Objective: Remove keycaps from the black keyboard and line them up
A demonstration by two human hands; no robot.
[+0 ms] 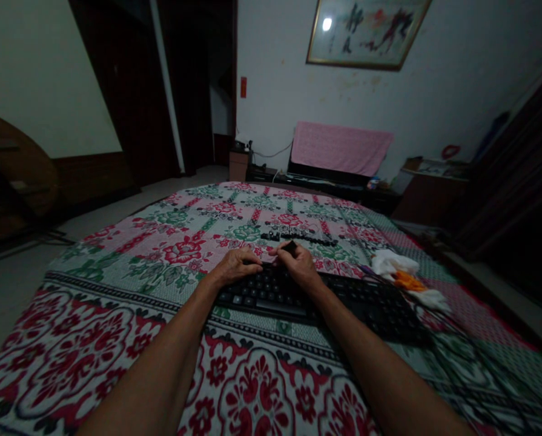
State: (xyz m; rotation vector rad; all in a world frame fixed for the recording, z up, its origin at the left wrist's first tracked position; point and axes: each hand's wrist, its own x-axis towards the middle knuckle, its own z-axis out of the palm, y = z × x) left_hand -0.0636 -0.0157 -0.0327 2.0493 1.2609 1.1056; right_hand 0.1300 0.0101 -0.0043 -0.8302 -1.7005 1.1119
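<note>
A black keyboard [271, 306] lies at a slant on the patterned bedspread in front of me. At its far left edge, my left hand [238, 266] is closed, fingers curled and thumb pressed on the keyboard's rim. My right hand [298, 263] is over the upper middle of the keys, pinching a small black object [290, 246] whose kind I cannot make out. The fingertips of both hands nearly meet, and the right hand covers part of the keys. Just beyond the hands, small black keycaps [313, 238] lie in a row on the cloth.
The flowered bedspread [180, 248] covers the bed. White and orange cloth or plastic [404, 278] lies right of the keyboard, with dark cables [475, 357] nearby. A pink towel [341, 148] hangs over something on the low stand against the far wall.
</note>
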